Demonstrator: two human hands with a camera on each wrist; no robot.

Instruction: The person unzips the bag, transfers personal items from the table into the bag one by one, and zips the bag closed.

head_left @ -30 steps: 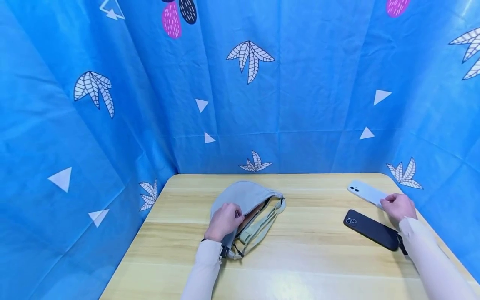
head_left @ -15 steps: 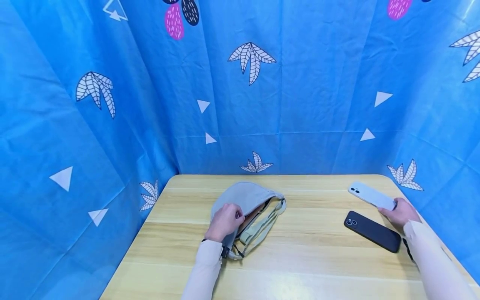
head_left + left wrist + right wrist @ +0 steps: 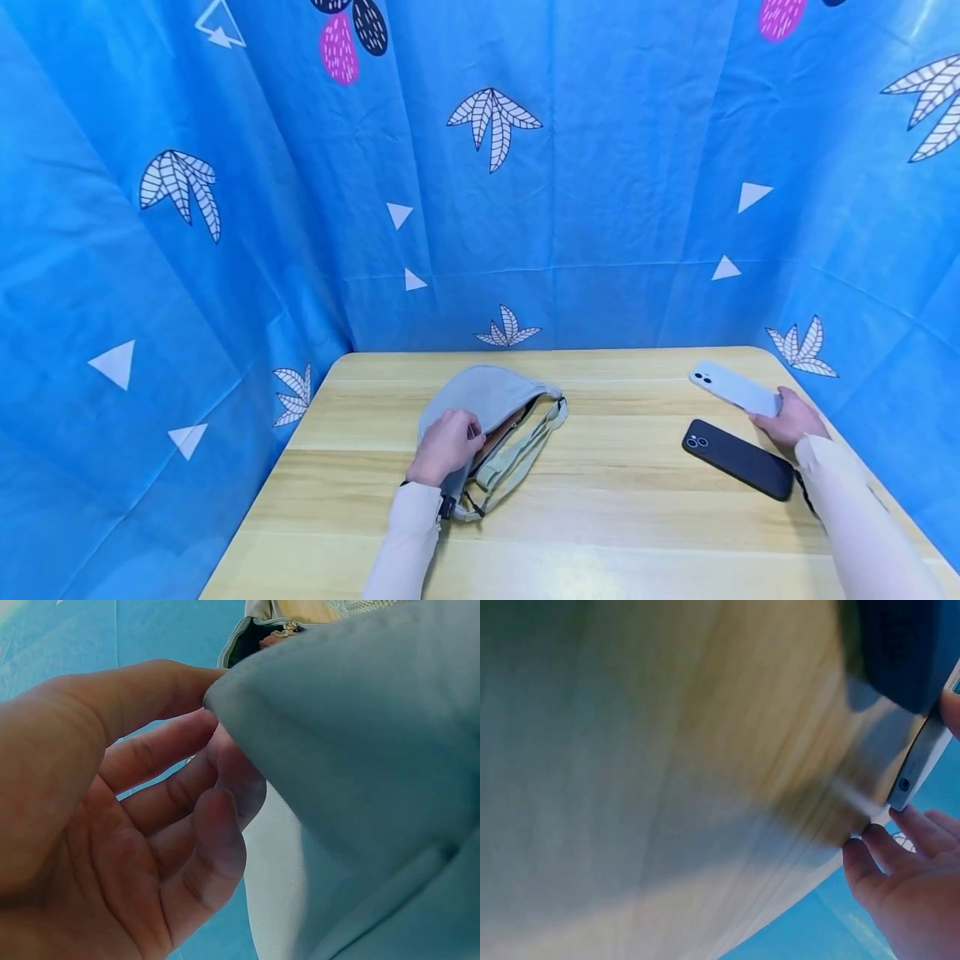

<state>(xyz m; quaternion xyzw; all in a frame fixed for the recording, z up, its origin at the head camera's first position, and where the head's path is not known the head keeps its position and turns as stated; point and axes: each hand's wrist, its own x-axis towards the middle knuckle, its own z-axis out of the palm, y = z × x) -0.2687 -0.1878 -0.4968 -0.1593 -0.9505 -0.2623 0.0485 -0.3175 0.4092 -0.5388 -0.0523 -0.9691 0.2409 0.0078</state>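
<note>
The bag (image 3: 487, 395) was matt cloth, its strap (image 3: 516, 457) woven-looking webbing, its zip pull (image 3: 288, 629) shiny metal. The surface (image 3: 615, 517) had smooth wood grain under a glossy sheen. The black phone (image 3: 738, 460) looked matt, the pale phone (image 3: 733, 389) smooth; the curtain (image 3: 622, 183) was creased, faintly shiny cloth.

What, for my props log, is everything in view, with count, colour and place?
Waist bag: 1, light grey, left of table centre, open
Bag strap: 1, pale green, along the bag's right side
Zip pull: 1 visible, brass-coloured, at the opening
Farther smartphone: 1, white, table's right side
Nearer smartphone: 1, black, just in front of it
Table: 1, light wood-grain, beneath these
Curtain: count unclear, blue, printed, behind and beside the table
Left hand: 1, pinching the bag's edge
Right hand: 1, gripping the white phone
Sleeves: 2, off-white, on both arms
</note>
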